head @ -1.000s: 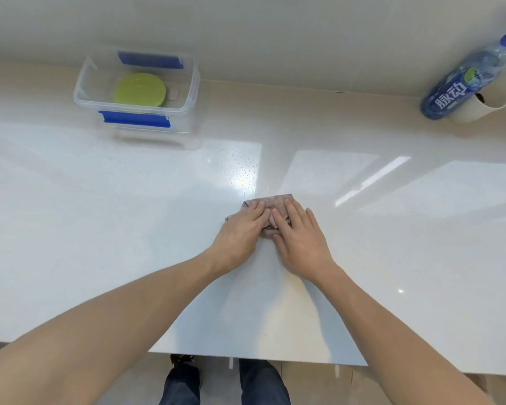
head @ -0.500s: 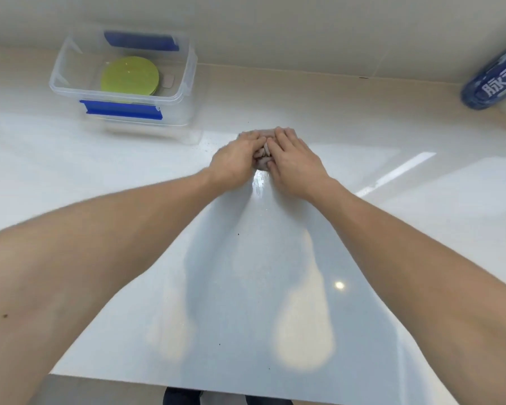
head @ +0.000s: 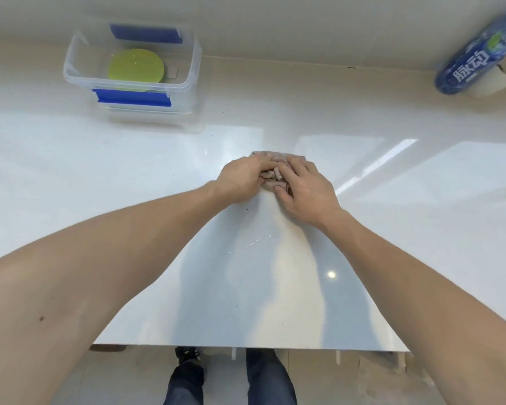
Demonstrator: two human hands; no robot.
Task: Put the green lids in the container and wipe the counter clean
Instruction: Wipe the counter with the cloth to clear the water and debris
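A bunched brownish cloth [head: 270,176] lies on the white counter [head: 129,176] at the middle. My left hand [head: 243,178] and my right hand [head: 303,190] press down on it side by side, fingers curled over its folds, hiding most of it. Green round lids [head: 135,67] lie inside a clear plastic container [head: 193,74] with blue clips at the far left, well apart from both hands.
A blue drink bottle [head: 476,58] leans at the far right against the wall, beside a pale paper cup [head: 492,84]. The counter's front edge [head: 246,347] runs near my legs. A wall stands right behind the counter.
Both hands slid the cloth away toward the wall and have now drawn it back toward me to the counter's middle. The lids and container have not moved.
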